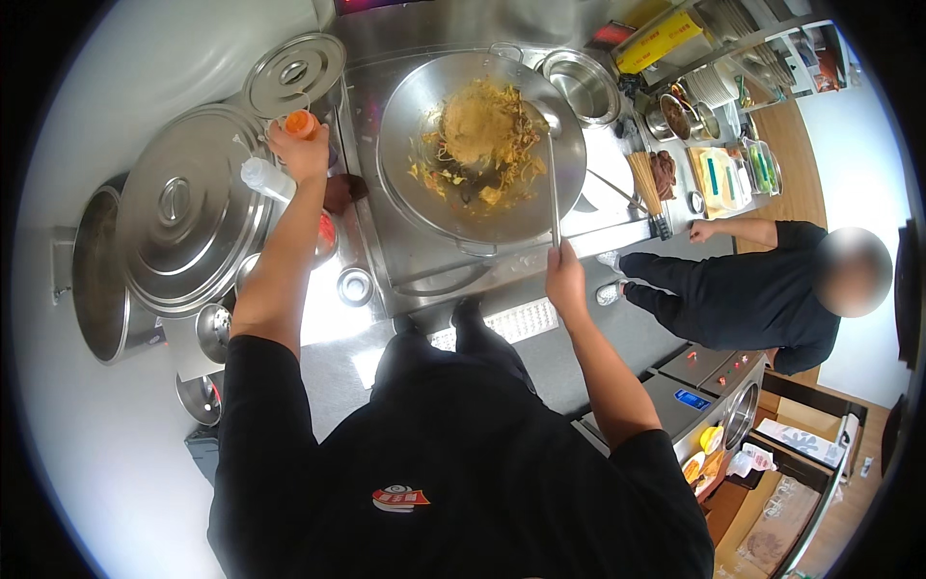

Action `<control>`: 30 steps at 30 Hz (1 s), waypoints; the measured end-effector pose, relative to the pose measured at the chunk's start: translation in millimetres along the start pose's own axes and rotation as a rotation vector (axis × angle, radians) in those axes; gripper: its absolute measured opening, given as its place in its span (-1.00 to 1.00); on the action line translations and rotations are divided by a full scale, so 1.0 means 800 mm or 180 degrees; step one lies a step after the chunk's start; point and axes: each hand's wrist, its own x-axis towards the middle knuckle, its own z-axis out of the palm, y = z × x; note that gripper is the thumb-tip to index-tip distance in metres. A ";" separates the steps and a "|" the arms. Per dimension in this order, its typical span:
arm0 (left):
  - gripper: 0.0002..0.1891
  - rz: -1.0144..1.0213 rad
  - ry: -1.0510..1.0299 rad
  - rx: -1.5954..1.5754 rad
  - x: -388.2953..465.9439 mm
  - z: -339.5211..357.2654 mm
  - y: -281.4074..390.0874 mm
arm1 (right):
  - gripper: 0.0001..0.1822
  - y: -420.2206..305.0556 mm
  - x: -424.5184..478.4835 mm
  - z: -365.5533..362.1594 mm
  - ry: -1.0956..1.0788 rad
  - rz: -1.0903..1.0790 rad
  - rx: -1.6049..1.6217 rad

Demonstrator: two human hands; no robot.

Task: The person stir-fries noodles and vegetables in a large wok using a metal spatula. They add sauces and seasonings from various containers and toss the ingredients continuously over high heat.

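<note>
My left hand (302, 150) is closed around an orange-topped bottle (299, 124) on the left of the stove; its lower part is hidden. Beside that hand, a clear plastic squeeze bottle (266, 178) leans at an angle. With my right hand (565, 281) I grip the long metal handle of a ladle (555, 188), whose bowl rests inside the wok near its right wall. The large steel wok (405, 130) sits on the stove. In it lies a tan mound of food (477, 123), with yellowish egg-like pieces and shreds around it.
Large steel pot lids (173, 195) stand at the left. A steel pot (581, 87) is right of the wok, with a bamboo wok brush (644, 181) nearby. A co-worker in black (731, 289) stands at the right, one hand near the counter. Plates (712, 83) fill a shelf.
</note>
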 end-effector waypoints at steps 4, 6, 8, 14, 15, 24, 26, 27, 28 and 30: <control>0.11 0.0142 0.0026 -0.0061 -0.014 -0.005 0.035 | -0.55 -0.063 0.045 0.044 -0.0574 0.1042 0.0848; 0.11 0.0355 -0.0015 -0.0101 -0.023 -0.013 0.052 | -0.56 -0.060 0.044 0.079 -0.0815 0.0651 0.0522; 0.07 0.0438 -0.0025 -0.0121 -0.039 -0.040 0.048 | -0.56 -0.069 0.013 0.045 -0.1008 0.0134 0.0272; -0.06 0.0456 -0.0914 -0.0506 -0.195 -0.160 0.099 | -0.68 -0.054 0.009 -0.006 -0.0293 -0.0219 0.0427; -0.09 0.0758 -0.0933 -0.0331 -0.225 -0.169 0.091 | -0.71 -0.061 0.040 -0.003 -0.0177 -0.0235 0.0384; -0.36 -0.0489 -0.2825 -0.0490 -0.369 -0.295 0.022 | -0.71 -0.041 0.011 0.031 -0.0918 -0.0938 -0.0034; -0.43 -0.0278 -0.2783 -0.0409 -0.384 -0.305 -0.006 | -0.62 -0.046 -0.039 -0.034 -0.1348 -0.0660 -0.0930; -0.46 -0.0432 -0.2975 -0.0423 -0.391 -0.306 -0.020 | -0.57 -0.031 -0.051 -0.065 -0.1378 -0.0717 -0.1133; -0.48 -0.0575 -0.3163 -0.0426 -0.397 -0.308 -0.034 | -0.53 -0.019 -0.062 -0.091 -0.1405 -0.0776 -0.1325; -0.54 -0.0680 -0.3369 -0.0421 -0.405 -0.311 -0.049 | -0.49 -0.040 -0.085 -0.138 -0.1487 -0.0526 -0.1392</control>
